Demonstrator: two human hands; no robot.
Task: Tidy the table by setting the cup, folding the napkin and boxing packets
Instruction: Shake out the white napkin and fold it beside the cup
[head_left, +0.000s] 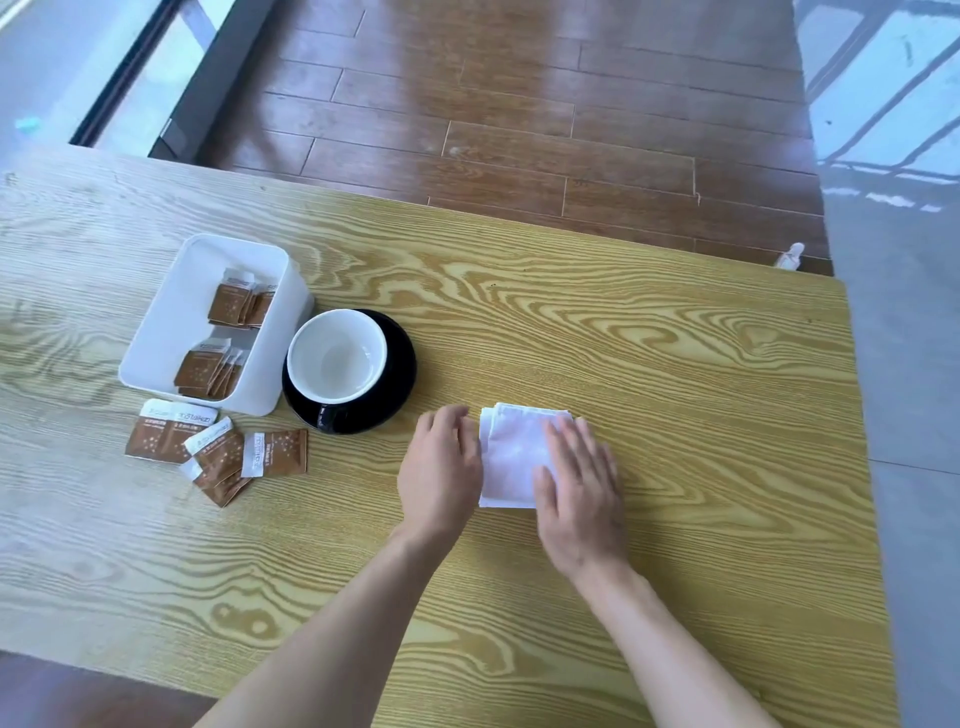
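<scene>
A folded white napkin (511, 452) lies flat on the wooden table (675, 364). My right hand (579, 493) presses on its right half with straight fingers. My left hand (441, 467) rests at the napkin's left edge, fingers relaxed. To the left, a black cup with a white inside (336, 356) stands on a black saucer (400, 364). A white box (176, 322) holds several brown packets (236, 304). Several more brown packets (218, 449) lie loose on the table in front of the box.
The table's far edge runs diagonally above the cup, with a brown wooden floor (493, 104) beyond it. The right table edge meets grey floor. A small white object (789, 255) pokes up past the far right corner.
</scene>
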